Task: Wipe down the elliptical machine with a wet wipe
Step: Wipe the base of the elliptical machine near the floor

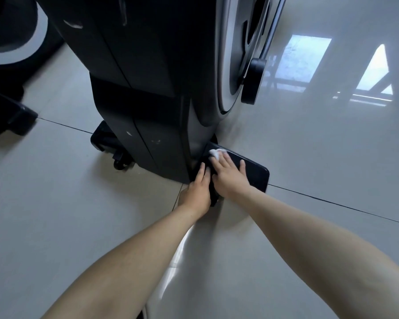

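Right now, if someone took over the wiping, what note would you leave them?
Right hand: fingers flat, pressing the wipe onto the foot bar of the elliptical.
Left hand: flat against the bar's near end, holding nothing.
Done: wiping is on the bar; how much else is clean cannot be told.
Left: the bar's outer end and the pale marks on the lower housing, probably more above.

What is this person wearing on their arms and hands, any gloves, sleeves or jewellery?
The left hand and right hand are gloveless, the left forearm and right forearm are bare to the frame edge with no sleeve in view, and no watch, bracelet or ring is visible.
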Tool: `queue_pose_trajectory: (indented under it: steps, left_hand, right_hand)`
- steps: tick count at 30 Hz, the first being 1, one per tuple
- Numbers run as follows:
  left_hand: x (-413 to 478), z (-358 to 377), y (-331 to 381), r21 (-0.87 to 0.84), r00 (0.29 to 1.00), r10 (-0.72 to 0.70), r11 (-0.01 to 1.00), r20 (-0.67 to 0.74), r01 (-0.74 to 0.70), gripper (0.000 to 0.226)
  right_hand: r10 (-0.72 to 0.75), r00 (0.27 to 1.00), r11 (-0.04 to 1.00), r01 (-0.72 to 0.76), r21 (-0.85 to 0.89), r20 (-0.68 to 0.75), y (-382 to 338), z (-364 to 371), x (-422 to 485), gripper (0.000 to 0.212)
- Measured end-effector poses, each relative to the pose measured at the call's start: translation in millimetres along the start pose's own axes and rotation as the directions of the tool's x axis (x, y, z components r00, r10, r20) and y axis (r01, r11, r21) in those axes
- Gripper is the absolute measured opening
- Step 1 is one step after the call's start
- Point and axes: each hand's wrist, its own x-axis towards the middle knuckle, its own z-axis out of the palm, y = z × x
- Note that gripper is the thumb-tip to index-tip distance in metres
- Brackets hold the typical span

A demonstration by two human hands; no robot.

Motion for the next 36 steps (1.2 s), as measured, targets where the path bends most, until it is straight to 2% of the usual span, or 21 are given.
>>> queue_pose_trajectory:
  steps: [2,4,7,10,16,19,21,24,26,31,36]
  left_hand:
    - [3.6,-2.7,1.5,-0.032,1.000,-0.011,0.999,0.000,0.011,0.087]
    - [6.8,-5.3,4.1,-0.031,1.000,-0.023,0.999,0.013,0.023,0.086]
    - [10.1,-4.6,4.8,0.001,0.999,-0.030,1.000,0.035,0.030,0.085]
    - [13.5,-4.0,1.1,0.011,0.999,-0.025,1.000,0.045,0.024,0.085]
    - [19.3,-6.4,-7.4,-0.105,1.000,-0.022,0.994,0.004,0.023,0.069]
    - [18.4,-8.0,-6.8,-0.117,1.000,-0.018,0.993,0.001,0.018,0.069]
    - [17.5,-8.8,-4.5,-0.080,1.000,-0.004,0.997,0.021,0.006,0.075]
    - [18.2,-11.1,-2.7,-0.054,0.998,-0.025,0.998,0.063,0.028,0.080]
    - [17.9,-11.9,-2.7,-0.060,0.997,-0.020,0.998,0.070,0.025,0.080]
    - [20.4,-12.6,-6.3,-0.095,0.999,-0.001,0.995,0.048,0.005,0.079]
    - [18.3,-12.2,-12.3,-0.118,0.999,0.050,0.992,0.010,-0.049,0.073]
  right_hand:
    - [-0.061,0.998,0.998,0.061,-0.013,0.023,-4.0,-0.1,2.3,0.062]
    - [-0.038,0.999,0.999,0.038,-0.022,-0.017,-0.4,-3.1,2.9,0.064]
    - [0.169,0.973,0.983,-0.155,0.095,-0.157,10.9,-11.8,4.1,0.061]
    - [0.258,0.955,0.960,-0.237,0.146,-0.147,13.9,-16.2,11.5,0.057]
    - [0.047,0.999,0.995,-0.047,0.085,0.003,-13.4,-20.5,37.0,0.065]
    - [0.005,0.998,0.999,-0.008,0.048,0.060,-13.1,-16.1,35.4,0.065]
    - [0.023,1.000,0.998,-0.023,0.051,0.004,-6.1,-16.9,28.4,0.064]
    - [0.188,0.973,0.977,-0.170,0.131,-0.138,2.1,-18.1,20.0,0.057]
    - [0.218,0.965,0.971,-0.198,0.136,-0.146,2.6,-16.4,18.0,0.058]
    - [0.006,1.000,0.999,-0.005,0.040,-0.008,-7.5,-18.8,17.3,0.074]
    - [-0.082,0.996,0.994,0.084,-0.066,0.037,-12.1,-6.5,7.0,0.074]
